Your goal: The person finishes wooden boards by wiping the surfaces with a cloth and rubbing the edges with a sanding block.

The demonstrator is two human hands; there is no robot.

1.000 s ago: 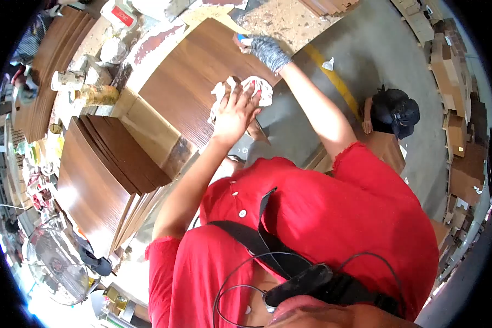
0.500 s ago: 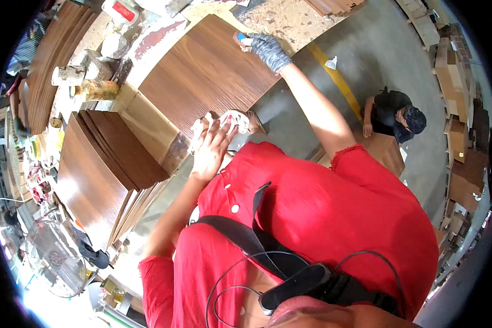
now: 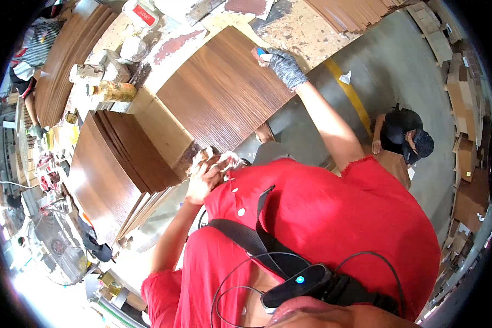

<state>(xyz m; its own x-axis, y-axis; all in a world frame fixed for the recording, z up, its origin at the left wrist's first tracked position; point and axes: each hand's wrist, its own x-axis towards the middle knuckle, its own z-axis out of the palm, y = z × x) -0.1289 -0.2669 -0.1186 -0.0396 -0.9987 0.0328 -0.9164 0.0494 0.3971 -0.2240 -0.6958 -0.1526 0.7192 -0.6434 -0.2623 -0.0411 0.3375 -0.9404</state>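
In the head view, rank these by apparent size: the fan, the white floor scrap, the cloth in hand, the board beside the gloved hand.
1. Board
2. Fan
3. Cloth, partly covered
4. White scrap

Looks like brown wood on the panel [image 3: 224,87], streaked with dark grain and faintly glossy. Shines more strongly on the smooth top face of the board stack [image 3: 104,172]. Reads as matt grey knit on the glove [image 3: 287,70], as soft crumpled cloth in the rag [image 3: 230,160], as thin red fabric across the shirt [image 3: 333,213]. Appears rough and speckled on the table [image 3: 294,34], smooth and dully reflective on the grey floor [image 3: 415,76], like white plastic on the tub [image 3: 139,13].
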